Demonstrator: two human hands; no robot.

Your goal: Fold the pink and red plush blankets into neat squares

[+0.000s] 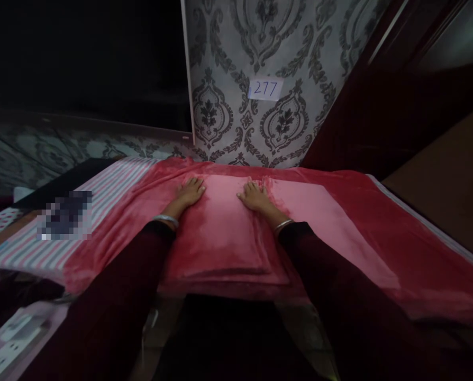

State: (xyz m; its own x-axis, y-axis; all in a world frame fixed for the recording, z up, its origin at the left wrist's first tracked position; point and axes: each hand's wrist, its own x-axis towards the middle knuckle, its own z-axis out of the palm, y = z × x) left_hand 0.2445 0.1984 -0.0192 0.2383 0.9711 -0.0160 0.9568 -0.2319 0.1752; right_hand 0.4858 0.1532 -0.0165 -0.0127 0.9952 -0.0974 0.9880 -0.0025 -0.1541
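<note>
A plush red and pink blanket [228, 227] lies partly folded in layers across a long surface in front of me. My left hand [189, 192] rests flat on the far left part of the folded section, fingers spread. On the right side of that same folded section, my right hand [254, 197] presses down palm-first with its fingers apart. A single flat layer of the blanket, with a lighter pink panel, stretches out to the right. Both wrists wear silver bangles below dark sleeves. The undersides of both hands are hidden.
A striped cloth [113, 196] shows under the blanket at the left, with a pixelated dark object [67, 214] on it. A white power strip [12, 338] is at the lower left. Behind stand a large dark screen [85, 58] and a patterned wall bearing a paper label [265, 89].
</note>
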